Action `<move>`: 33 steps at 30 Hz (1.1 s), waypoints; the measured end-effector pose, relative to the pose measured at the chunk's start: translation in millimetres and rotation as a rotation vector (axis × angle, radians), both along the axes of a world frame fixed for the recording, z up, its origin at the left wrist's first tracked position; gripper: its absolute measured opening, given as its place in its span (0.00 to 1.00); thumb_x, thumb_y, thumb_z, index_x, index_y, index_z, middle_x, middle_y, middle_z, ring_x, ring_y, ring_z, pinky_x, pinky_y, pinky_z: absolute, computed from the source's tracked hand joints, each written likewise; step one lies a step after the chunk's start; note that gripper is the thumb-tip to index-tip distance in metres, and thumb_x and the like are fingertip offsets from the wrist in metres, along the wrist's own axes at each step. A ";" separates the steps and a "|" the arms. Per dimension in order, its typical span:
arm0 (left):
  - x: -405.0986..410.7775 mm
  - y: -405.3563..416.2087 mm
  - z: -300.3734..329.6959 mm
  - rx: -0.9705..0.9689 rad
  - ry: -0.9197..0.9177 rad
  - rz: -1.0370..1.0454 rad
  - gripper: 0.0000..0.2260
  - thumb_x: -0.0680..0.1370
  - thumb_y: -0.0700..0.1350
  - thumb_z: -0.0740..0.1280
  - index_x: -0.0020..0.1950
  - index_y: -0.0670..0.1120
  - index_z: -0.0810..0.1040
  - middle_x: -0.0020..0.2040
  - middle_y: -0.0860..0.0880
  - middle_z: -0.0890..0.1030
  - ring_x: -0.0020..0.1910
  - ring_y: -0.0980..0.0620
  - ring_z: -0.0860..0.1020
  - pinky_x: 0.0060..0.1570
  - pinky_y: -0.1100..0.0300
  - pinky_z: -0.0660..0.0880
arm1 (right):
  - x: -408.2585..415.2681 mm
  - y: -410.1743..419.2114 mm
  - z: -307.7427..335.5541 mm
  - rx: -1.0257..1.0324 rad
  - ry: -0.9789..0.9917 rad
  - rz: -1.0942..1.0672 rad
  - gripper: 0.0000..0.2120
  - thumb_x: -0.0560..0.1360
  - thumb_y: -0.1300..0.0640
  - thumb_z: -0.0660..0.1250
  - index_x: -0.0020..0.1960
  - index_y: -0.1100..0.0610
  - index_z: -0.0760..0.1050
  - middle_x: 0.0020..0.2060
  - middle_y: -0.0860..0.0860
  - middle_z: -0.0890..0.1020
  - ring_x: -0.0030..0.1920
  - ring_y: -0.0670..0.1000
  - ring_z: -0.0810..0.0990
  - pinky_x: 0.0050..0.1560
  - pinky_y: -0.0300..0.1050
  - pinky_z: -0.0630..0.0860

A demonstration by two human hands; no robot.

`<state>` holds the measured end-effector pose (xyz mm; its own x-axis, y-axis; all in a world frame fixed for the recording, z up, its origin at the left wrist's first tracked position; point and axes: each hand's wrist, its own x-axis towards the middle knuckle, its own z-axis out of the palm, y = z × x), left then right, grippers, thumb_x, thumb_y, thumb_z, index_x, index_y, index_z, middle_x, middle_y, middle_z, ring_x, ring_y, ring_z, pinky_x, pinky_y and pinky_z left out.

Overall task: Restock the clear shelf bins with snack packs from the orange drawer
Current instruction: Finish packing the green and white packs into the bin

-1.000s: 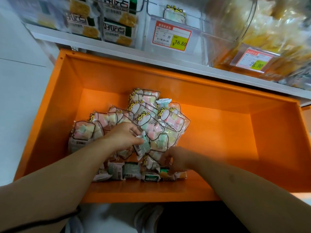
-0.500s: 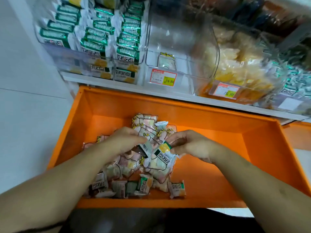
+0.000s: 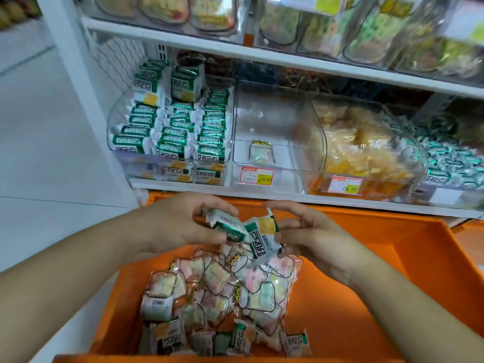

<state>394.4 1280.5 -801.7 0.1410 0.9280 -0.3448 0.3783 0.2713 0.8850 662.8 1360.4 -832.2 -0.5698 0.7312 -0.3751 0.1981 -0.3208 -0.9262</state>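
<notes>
Orange metal frames the lower half of our view: the orange drawer [image 3: 408,260] stands pulled out below the shelf, and a heap of snack packs [image 3: 222,292] lies in it, mostly clear pastel ones with a few green-and-white ones along the near edge. Above that heap we hold both hands close together. Our left hand [image 3: 180,226] has its fingers and thumb curled round a green-and-white pack [image 3: 226,227], gripping it from the left. Our right hand [image 3: 309,239] pinches a second green-and-white pack [image 3: 263,238] with a yellow patch, thumb below and fingers arched above; the two packs touch in the middle. On the shelf behind, the clear left bin [image 3: 123,153] is stacked high with green-and-white packs. Just beside it, the clear middle bin [image 3: 314,142] holds a single pastel pack [image 3: 262,152] on its floor, with a red and yellow price tag [image 3: 257,175] on its front. To the right, a third bin [image 3: 366,153] is full of yellow snacks.
</notes>
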 end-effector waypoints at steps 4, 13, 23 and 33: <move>3.5 7.9 -1.8 -0.103 -0.222 0.211 0.17 0.76 0.50 0.76 0.63 0.47 0.83 0.57 0.47 0.87 0.48 0.45 0.88 0.51 0.43 0.85 | -2.8 10.2 5.1 -0.024 0.062 -0.001 0.25 0.78 0.74 0.66 0.68 0.52 0.81 0.57 0.64 0.85 0.54 0.61 0.84 0.48 0.48 0.79; 17.7 30.7 -17.8 -0.160 -0.332 0.549 0.17 0.80 0.52 0.73 0.64 0.46 0.80 0.63 0.49 0.80 0.44 0.40 0.88 0.47 0.45 0.86 | -14.2 33.9 0.6 -0.087 0.285 -0.095 0.18 0.77 0.74 0.67 0.64 0.61 0.77 0.61 0.71 0.81 0.55 0.68 0.82 0.53 0.55 0.83; 37.6 37.2 -24.7 -0.113 -0.566 0.421 0.19 0.72 0.43 0.77 0.60 0.39 0.82 0.53 0.40 0.88 0.53 0.44 0.87 0.52 0.51 0.85 | -39.2 11.1 -16.6 0.429 -0.071 -0.168 0.11 0.74 0.58 0.80 0.48 0.56 0.78 0.42 0.61 0.84 0.43 0.67 0.82 0.45 0.63 0.81; 23.4 23.6 -2.3 0.099 -0.111 0.367 0.17 0.70 0.51 0.82 0.56 0.58 0.83 0.47 0.59 0.87 0.43 0.61 0.85 0.40 0.69 0.79 | -41.6 12.1 17.4 0.397 0.019 -0.162 0.10 0.80 0.55 0.73 0.60 0.52 0.80 0.51 0.48 0.85 0.48 0.49 0.85 0.50 0.48 0.81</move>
<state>417.8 1304.1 -804.1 -0.1748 0.9516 -0.2526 0.1727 0.2822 0.9437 621.2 1372.6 -814.8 -0.4400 0.8972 -0.0372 0.1561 0.0356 -0.9871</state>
